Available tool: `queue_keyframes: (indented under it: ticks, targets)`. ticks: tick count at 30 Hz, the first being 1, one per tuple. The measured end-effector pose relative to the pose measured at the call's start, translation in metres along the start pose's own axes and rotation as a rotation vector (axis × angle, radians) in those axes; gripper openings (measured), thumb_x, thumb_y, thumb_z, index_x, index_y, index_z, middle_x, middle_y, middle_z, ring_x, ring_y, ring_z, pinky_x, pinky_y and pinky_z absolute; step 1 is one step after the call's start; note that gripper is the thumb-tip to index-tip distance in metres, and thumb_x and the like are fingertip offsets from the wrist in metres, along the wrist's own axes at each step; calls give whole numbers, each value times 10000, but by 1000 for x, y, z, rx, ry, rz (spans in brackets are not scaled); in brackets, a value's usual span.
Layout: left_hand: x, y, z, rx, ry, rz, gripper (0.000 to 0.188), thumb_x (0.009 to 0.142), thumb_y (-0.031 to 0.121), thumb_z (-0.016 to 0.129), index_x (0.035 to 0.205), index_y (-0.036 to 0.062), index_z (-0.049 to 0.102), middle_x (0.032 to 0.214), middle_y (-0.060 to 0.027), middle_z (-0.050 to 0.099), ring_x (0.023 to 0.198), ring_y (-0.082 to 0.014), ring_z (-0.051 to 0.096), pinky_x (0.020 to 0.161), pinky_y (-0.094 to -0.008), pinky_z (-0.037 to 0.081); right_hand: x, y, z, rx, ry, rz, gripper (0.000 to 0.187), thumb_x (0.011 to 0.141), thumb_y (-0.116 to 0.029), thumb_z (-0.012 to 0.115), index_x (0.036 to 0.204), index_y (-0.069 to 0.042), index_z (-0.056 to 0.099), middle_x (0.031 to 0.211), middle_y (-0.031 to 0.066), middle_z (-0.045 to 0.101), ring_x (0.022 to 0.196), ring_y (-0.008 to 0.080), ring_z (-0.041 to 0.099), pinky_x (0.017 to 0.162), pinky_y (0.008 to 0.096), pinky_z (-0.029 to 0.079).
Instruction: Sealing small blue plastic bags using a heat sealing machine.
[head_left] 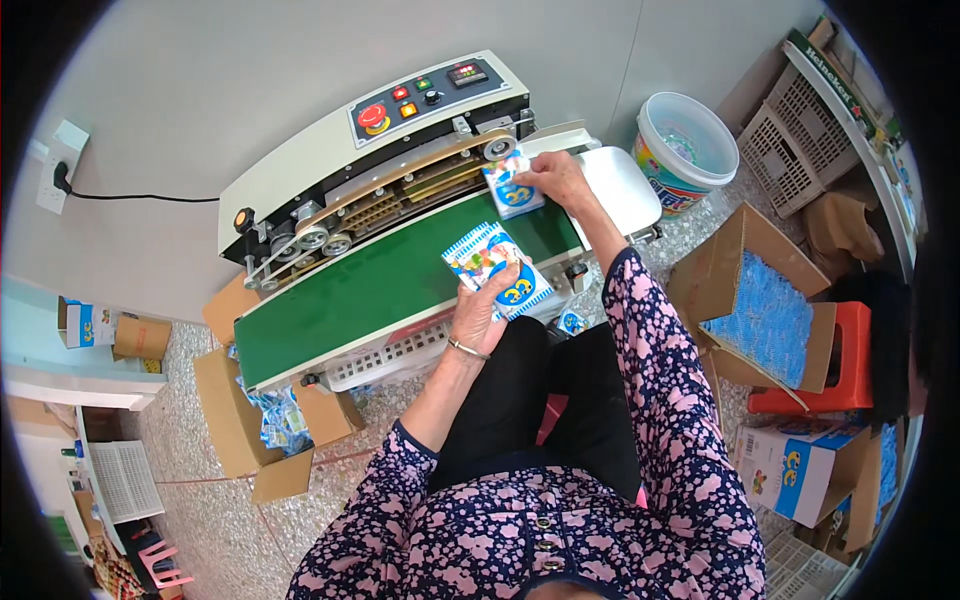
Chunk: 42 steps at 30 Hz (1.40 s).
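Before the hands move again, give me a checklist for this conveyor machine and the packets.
1. Left hand gripping a packet: ok, thumb across its front.
2. Right hand on a second packet: ok, at the right end of the green belt.
3. Second packet's top edge fed between the bands: cannot tell, too small to make out.
4. Black plug in the wall socket: ok.
5. Belt running: cannot tell from one still.
6. Open cardboard box near the belt's left end: ok, packets already inside.
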<state>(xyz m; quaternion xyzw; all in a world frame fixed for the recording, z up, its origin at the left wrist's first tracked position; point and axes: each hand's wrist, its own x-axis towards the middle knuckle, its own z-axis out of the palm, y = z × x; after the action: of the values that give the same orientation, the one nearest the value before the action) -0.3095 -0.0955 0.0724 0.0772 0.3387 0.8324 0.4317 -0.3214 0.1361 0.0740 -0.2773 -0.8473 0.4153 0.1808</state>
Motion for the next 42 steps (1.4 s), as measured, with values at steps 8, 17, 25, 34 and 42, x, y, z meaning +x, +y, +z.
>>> queue_keyframes:
  ticks: [8, 17, 25, 34, 42]
  targets:
    - [21, 12, 2, 5, -44, 57, 348, 803, 24, 650, 1129, 6, 528, 1041, -105, 620, 940, -198, 621, 821, -331, 524, -89, -40, -35, 358, -185, -25, 406, 879, -328, 603, 1038, 46, 610, 932, 51, 632, 834, 93, 555, 751, 246, 440]
    - [27, 12, 19, 36, -135, 58, 401, 806, 88, 688, 1165, 35, 516, 1033, -56, 618, 916, -176, 623, 790, -319, 532, -117, -36, -22, 255, -114, -158, 324, 762, -251, 696, 872, 48, 632, 789, 88, 615, 698, 141, 551, 657, 295, 448]
    - [36, 4, 9, 133, -20, 110, 373, 781, 69, 696, 1118, 33, 539, 1018, -90, 636, 877, -185, 644, 639, -321, 574, -108, -7, -24, 585, -156, 44, 153, 794, -181, 678, 825, -36, 641, 700, -15, 596, 648, 55, 521, 572, 217, 399]
    - [26, 16, -1, 149, 67, 51, 279, 802, 83, 667, 1046, 20, 548, 993, -121, 635, 874, -223, 643, 656, -379, 592, -54, 26, -49, 839, -27, 216, 90, 840, -145, 648, 806, -72, 609, 728, -13, 607, 579, 36, 479, 520, 181, 372]
    - [8, 10, 1, 127, 40, 22, 277, 811, 89, 670, 1055, 37, 550, 951, -107, 642, 856, -225, 647, 621, -359, 586, -19, 31, -35, 721, -75, 287, 111, 817, -139, 674, 776, -69, 599, 667, -12, 580, 497, 38, 440, 440, 173, 325]
